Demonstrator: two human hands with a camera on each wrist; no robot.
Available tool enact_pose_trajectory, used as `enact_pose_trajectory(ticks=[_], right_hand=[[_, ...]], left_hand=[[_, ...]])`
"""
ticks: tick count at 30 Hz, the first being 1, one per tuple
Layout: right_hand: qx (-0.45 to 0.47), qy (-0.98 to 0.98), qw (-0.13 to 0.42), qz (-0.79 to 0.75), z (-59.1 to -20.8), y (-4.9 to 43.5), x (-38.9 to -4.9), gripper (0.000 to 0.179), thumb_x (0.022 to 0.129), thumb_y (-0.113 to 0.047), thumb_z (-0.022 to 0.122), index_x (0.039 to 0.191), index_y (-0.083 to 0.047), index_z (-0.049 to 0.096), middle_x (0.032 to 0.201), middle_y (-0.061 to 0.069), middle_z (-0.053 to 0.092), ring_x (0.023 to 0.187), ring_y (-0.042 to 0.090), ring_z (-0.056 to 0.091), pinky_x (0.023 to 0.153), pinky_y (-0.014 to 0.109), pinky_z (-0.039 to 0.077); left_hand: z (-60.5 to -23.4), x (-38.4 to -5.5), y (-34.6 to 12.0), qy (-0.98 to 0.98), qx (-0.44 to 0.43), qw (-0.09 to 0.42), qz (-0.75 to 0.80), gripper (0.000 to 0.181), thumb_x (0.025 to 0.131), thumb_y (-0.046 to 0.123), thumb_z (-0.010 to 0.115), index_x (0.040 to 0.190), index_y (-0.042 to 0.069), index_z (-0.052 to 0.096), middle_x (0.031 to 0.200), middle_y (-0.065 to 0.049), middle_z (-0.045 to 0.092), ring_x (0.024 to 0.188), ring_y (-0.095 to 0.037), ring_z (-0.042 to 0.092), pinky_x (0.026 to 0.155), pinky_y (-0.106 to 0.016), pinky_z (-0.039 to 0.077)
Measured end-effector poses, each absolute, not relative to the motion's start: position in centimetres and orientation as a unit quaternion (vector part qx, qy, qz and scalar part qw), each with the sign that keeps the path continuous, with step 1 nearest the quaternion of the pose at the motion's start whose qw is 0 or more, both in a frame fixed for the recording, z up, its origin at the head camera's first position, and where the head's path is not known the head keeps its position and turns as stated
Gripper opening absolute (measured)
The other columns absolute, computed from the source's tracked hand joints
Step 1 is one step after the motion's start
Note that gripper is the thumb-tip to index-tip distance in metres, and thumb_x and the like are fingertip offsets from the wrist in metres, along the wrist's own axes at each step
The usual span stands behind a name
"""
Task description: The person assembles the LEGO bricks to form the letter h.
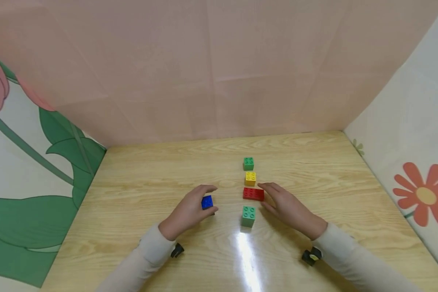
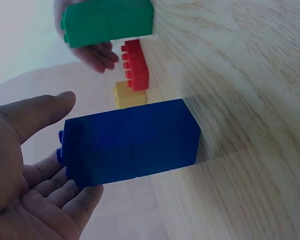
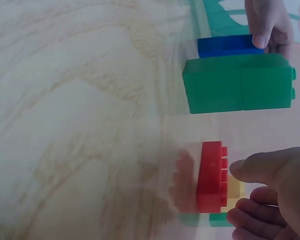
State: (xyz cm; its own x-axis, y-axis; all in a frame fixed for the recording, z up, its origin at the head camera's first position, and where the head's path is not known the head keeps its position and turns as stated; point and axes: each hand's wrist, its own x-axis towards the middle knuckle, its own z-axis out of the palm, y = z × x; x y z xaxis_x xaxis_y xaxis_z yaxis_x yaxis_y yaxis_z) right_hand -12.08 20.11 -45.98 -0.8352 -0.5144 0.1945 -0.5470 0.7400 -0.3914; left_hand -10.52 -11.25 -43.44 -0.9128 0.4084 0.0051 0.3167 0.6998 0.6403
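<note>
A stack of two blue toy bricks (image 1: 207, 202) stands on the table, with my left hand (image 1: 189, 211) curved loosely about it. In the left wrist view the thumb (image 2: 47, 115) is apart from the blue stack, and the other fingers lie partly hidden behind it. Right of centre, a long red brick (image 1: 253, 194) lies flat, studs up. My right hand (image 1: 292, 206) is at its right end, thumb and fingers spread, with nothing between them. In the right wrist view the thumb tip is close over the red studs.
Between the hands, nearer me, stands a stack of two green bricks (image 1: 248, 216). Behind the red brick are a yellow brick (image 1: 250, 178) and a darker green brick (image 1: 248, 164). The wooden table (image 1: 149, 170) meets a pinkish wall covering (image 1: 160, 81) at the back.
</note>
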Motion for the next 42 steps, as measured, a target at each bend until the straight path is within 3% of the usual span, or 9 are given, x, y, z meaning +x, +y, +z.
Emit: enact_pose_trajectory(ticks=[6, 32, 42], right_hand=[[0.283, -0.937, 0.023, 0.204, -46.9, 20.1, -12.5, 0.054, 0.087, -0.014, 0.074, 0.133, 0.003, 0.052, 0.125, 0.019, 0.059, 0.113, 0.034, 0.059, 0.091, 0.047, 0.052], [0.284, -0.940, 0.018, 0.186, -47.6, 19.6, -13.5, 0.049, 0.088, -0.014, 0.074, 0.129, 0.006, 0.056, 0.118, 0.017, 0.061, 0.105, 0.031, 0.062, 0.088, 0.044, 0.053], [0.293, -0.936, 0.029, 0.193, -47.7, 19.4, -13.6, 0.043, 0.087, -0.013, 0.074, 0.125, 0.003, 0.060, 0.115, 0.013, 0.063, 0.103, 0.027, 0.063, 0.088, 0.043, 0.054]], left_hand=[[-44.2, -10.3, -11.7, 0.918, 0.201, 0.063, 0.336, 0.050, 0.089, 0.024, 0.074, 0.132, 0.010, 0.054, 0.130, -0.009, 0.057, 0.112, -0.024, 0.058, 0.084, -0.035, 0.055], [-45.8, -10.5, -12.9, 0.902, 0.203, 0.105, 0.366, 0.052, 0.090, 0.024, 0.072, 0.134, 0.004, 0.050, 0.124, -0.010, 0.058, 0.107, -0.022, 0.061, 0.084, -0.030, 0.053], [-45.9, -10.8, -12.8, 0.895, 0.227, 0.102, 0.370, 0.044, 0.090, 0.021, 0.072, 0.127, 0.004, 0.056, 0.118, -0.007, 0.062, 0.106, -0.020, 0.061, 0.087, -0.033, 0.053]])
